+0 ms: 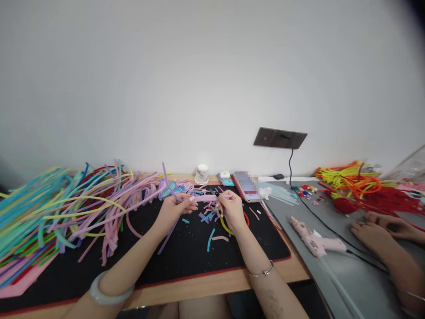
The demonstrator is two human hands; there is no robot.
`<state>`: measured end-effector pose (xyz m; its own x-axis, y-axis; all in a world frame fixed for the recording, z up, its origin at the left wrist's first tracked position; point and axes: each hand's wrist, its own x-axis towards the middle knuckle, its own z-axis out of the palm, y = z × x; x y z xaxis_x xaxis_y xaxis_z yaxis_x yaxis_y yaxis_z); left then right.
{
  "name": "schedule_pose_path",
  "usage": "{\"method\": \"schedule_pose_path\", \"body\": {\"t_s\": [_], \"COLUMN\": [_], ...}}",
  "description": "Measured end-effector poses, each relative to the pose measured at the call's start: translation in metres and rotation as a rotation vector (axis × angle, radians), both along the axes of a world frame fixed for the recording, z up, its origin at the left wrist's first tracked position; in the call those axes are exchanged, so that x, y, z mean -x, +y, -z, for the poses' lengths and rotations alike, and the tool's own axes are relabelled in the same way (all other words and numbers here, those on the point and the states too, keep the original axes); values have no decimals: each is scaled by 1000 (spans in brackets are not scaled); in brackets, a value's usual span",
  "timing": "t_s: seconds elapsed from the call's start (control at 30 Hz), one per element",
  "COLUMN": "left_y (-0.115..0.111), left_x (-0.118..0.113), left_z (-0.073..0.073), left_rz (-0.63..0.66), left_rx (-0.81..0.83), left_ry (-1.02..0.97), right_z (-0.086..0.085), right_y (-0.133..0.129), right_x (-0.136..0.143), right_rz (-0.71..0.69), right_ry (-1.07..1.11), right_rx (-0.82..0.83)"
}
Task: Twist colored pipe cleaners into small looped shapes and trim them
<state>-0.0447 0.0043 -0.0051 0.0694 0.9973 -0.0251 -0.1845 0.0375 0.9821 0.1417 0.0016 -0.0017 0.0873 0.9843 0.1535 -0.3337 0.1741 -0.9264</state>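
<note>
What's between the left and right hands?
Head view: a pale lilac strip spans the gap from left hand to right hand, above short cut pieces on the black mat.

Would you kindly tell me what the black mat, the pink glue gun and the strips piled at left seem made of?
Black mat: probably cloth or rubber, matte, showing no glare.
Pink glue gun: likely moulded plastic, satin; smooth handle.
Piled strips: perhaps matte chenille, soft edges; core hidden.

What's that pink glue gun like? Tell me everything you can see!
The pink glue gun looks plastic and lies on its side on the grey table, its narrow tip pointing toward the wall. A black cord leaves its handle, and a long pale rod seems to come from its back. Nobody is holding it.
</note>
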Motion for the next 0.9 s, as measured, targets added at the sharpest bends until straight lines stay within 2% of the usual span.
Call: {"method": "schedule_pose_path", "body": {"t_s": [0.1, 0.17, 0.2, 0.27, 0.37, 0.43, 0.47, 0.53, 0.63, 0.7, 0.73, 0.8, 0.9], "left_y": [0, 2, 3, 5, 3, -1, -3, -6, -10, -11, -11, -9, -4], "left_x": [2, 4, 6, 10, 18, 20, 19, 14, 1, -6, -9, -11, -8], "left_z": [-4, -5, -4, -3, 0, 1, 1, 2, 4, 5, 6, 6, 7], "left_rz": [52, 89, 69, -80, -359, -395, -340, -110, 307, 432, 445, 370, 63], "left_rx": [54, 84, 77, -28, -339, -474, -500, -461, -252, -161, -136, -96, -51], "left_ry": [-157, -268, -295, -264, -55, 118, 192, 302, 402, 419, 402, 300, 55], "right_z": [1, 1, 2, 2, 3, 4, 4, 5, 7, 8, 8, 9, 12], "right_y": [2, 4, 5, 8, 11, 12, 12, 12, 10, 8, 7, 4, 0], "right_x": [-3, -6, -8, -10, -14, -14, -14, -12, -7, -3, -1, 4, 10], "right_rz": [-4, 38, 72, 141, 222, 267, 279, 270, 224, 184, 152, 67, -95], "right_ry": [50, 109, 146, 214, 294, 336, 350, 358, 359, 365, 365, 343, 260], "right_rx": [31, 56, 67, 82, 102, 119, 129, 148, 161, 158, 157, 166, 199]}}
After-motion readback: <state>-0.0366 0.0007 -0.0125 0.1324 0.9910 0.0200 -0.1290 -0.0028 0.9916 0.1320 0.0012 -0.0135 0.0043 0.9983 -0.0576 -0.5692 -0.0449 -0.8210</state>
